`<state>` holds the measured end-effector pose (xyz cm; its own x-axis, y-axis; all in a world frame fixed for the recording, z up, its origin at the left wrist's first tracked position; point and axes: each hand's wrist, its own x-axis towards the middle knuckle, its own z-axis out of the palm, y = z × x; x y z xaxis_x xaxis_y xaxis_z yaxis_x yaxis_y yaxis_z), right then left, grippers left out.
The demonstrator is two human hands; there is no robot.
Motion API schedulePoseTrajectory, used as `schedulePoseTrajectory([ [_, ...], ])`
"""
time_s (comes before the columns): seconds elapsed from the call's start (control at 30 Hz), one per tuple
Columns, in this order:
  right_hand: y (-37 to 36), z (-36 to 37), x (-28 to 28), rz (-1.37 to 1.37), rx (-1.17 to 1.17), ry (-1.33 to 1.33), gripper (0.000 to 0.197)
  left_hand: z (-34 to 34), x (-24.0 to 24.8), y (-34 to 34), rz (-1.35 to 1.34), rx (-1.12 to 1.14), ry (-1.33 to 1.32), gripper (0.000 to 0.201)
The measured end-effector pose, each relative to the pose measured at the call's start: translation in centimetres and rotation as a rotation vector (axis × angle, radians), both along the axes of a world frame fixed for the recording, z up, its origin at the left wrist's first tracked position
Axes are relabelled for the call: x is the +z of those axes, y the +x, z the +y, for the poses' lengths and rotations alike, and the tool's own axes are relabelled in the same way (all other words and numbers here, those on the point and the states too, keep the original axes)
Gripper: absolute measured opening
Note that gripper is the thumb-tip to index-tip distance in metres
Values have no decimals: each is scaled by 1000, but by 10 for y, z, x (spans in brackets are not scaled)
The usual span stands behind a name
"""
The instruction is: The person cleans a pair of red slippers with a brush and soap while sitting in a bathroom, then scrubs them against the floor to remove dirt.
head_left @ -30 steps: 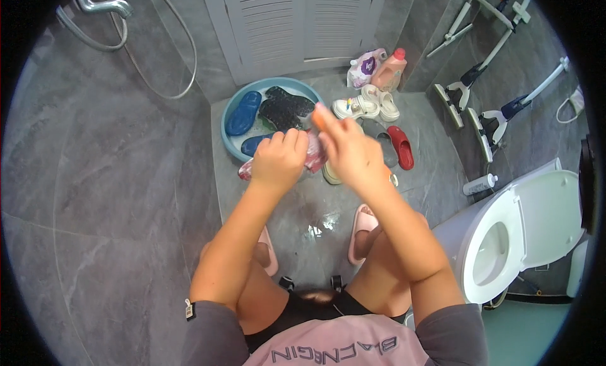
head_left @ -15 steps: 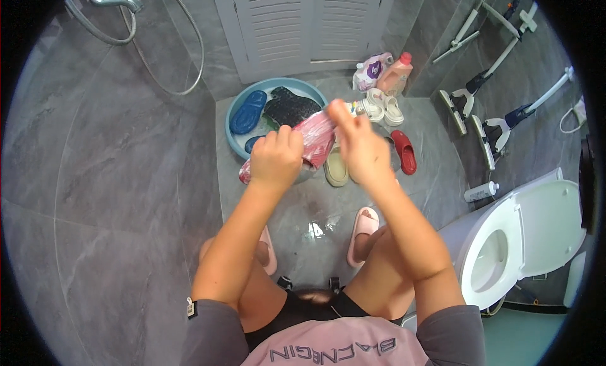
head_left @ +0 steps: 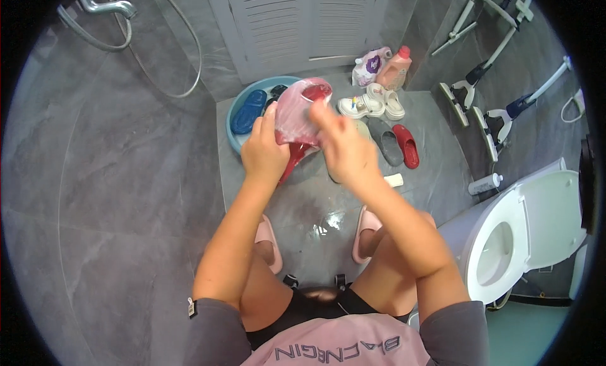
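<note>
A red slipper (head_left: pixel 297 117) streaked with white foam is held up in front of me, tilted, partly over the basin. My left hand (head_left: pixel 265 153) is closed round its near left side. Against its right side my right hand (head_left: pixel 346 148) is curled and blurred by motion; anything in its fingers is hidden. Behind the slipper stands a round blue basin (head_left: pixel 233 123) with a blue slipper (head_left: pixel 250 112) and a dark item (head_left: pixel 278 90) in it, mostly covered by the slipper and my hand.
On the floor to the right are white clogs (head_left: pixel 394 107), a grey slipper (head_left: pixel 386 143), another red slipper (head_left: pixel 407 147) and a small white block (head_left: pixel 394 180). A pink bottle (head_left: pixel 394 68) stands behind. Mops (head_left: pixel 499 123) and a toilet (head_left: pixel 495 259) line the right.
The slipper has been turned and raised, so its foamy upper and opening now show. Both hands have shifted with it, the right one downward and to the left.
</note>
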<state>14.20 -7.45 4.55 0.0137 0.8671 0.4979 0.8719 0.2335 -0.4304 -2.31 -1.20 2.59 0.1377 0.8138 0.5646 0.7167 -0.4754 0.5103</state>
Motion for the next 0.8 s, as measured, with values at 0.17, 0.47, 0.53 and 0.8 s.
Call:
schedulePoseTrajectory([
  [0.17,3,-6,-11,23,34,82,53,-1,0,0,-51,-10,-106,64],
  [0.47,0,-9,-10,117,83,81,53,15,-14,-7,-435,-72,-356,46],
  [0.53,-17,-26,-5,-59,269,114,55,20,-13,-12,-472,-138,-332,42],
  [0.8,-7,-13,-12,57,133,31,54,23,-22,-6,-688,-133,-475,24],
])
